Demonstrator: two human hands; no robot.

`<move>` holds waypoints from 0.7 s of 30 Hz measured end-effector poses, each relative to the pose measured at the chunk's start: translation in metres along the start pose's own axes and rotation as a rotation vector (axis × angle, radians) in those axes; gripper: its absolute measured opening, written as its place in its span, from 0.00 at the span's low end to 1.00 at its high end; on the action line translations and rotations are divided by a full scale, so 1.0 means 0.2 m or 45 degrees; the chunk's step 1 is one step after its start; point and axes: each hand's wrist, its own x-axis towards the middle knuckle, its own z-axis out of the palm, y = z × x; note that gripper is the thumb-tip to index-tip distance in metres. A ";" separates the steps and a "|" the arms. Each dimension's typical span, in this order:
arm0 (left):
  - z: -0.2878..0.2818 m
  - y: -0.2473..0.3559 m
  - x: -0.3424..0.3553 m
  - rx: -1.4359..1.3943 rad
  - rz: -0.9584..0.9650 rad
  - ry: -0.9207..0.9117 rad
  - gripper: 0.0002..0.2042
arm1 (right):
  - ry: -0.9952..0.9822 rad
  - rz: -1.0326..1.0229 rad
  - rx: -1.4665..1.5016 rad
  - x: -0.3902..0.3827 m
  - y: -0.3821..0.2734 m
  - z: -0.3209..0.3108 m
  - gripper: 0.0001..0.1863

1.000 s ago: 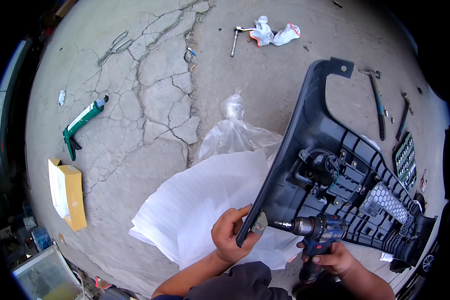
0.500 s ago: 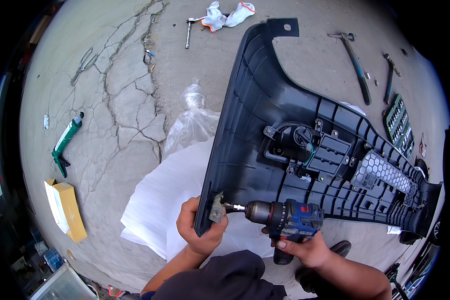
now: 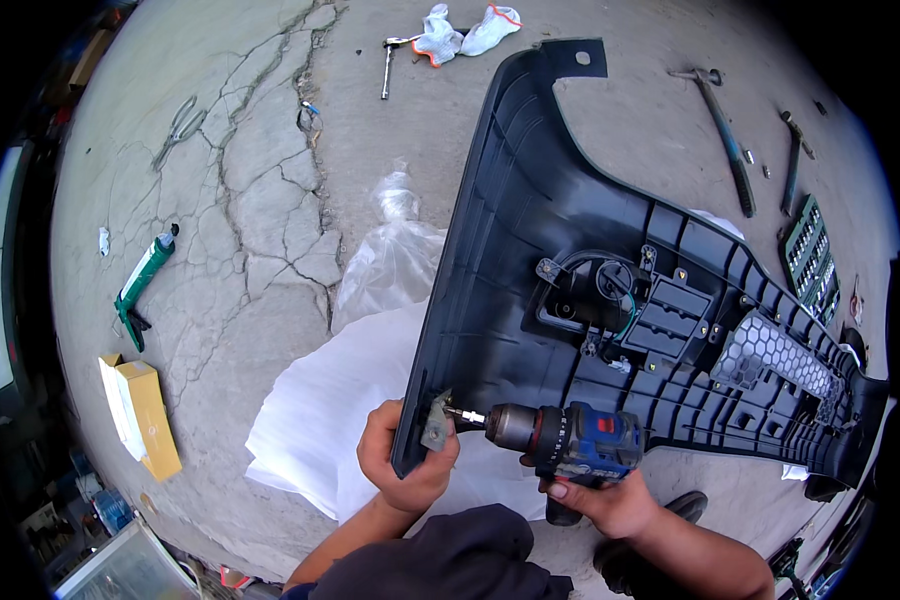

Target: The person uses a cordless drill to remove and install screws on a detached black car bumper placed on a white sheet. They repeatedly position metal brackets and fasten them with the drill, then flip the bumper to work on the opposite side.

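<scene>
My left hand point(image 3: 398, 458) grips the left edge of a large black plastic panel point(image 3: 510, 180), its thumb by a small metal bracket point(image 3: 435, 428) on that edge. My right hand point(image 3: 610, 500) is closed on the handle of a blue and black cordless drill point(image 3: 595, 440). The drill points left, its bit at the bracket; whether the tip is inside a hole I cannot tell. The panel's ribbed back shows a round fitting point(image 3: 610, 282), a small wire and a honeycomb mesh point(image 3: 770, 355). White foam sheet point(image 3: 310, 430) and clear plastic wrap point(image 3: 385, 270) lie beyond.
On the cracked concrete point(image 3: 240, 200) lie a green caulking gun point(image 3: 145, 280), shears point(image 3: 180, 130), a yellow box point(image 3: 145, 415), a ratchet point(image 3: 385, 75), white gloves point(image 3: 485, 28), two hammers point(image 3: 715, 110) point(image 3: 792, 165) and a socket set point(image 3: 810, 255). Vehicle parts and clutter show at the edges.
Since a second ago the panel appears further left and higher, and the drill has moved left so its bit meets the bracket. Over the last half second little has changed.
</scene>
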 end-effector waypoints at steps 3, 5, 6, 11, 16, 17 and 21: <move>0.00 0.01 0.01 -0.028 -0.005 -0.002 0.17 | 0.080 -0.001 0.029 -0.01 -0.02 0.03 0.30; 0.00 0.01 0.01 -0.037 -0.016 -0.006 0.17 | 0.096 -0.085 -0.010 -0.02 -0.02 0.04 0.34; -0.01 0.01 0.01 -0.032 -0.018 -0.009 0.16 | 0.105 -0.108 -0.012 -0.02 -0.03 0.04 0.34; 0.00 0.02 0.03 0.006 -0.011 -0.005 0.15 | 0.091 -0.067 0.006 0.00 -0.05 0.03 0.32; 0.00 0.03 0.03 0.060 0.035 -0.001 0.15 | 0.053 0.069 0.162 -0.01 -0.10 0.06 0.29; 0.00 0.03 0.03 0.070 0.039 -0.001 0.15 | 0.053 0.115 0.246 0.00 -0.13 0.07 0.27; 0.01 0.03 0.02 0.102 0.044 0.035 0.16 | 0.045 0.061 0.115 -0.02 -0.09 0.09 0.29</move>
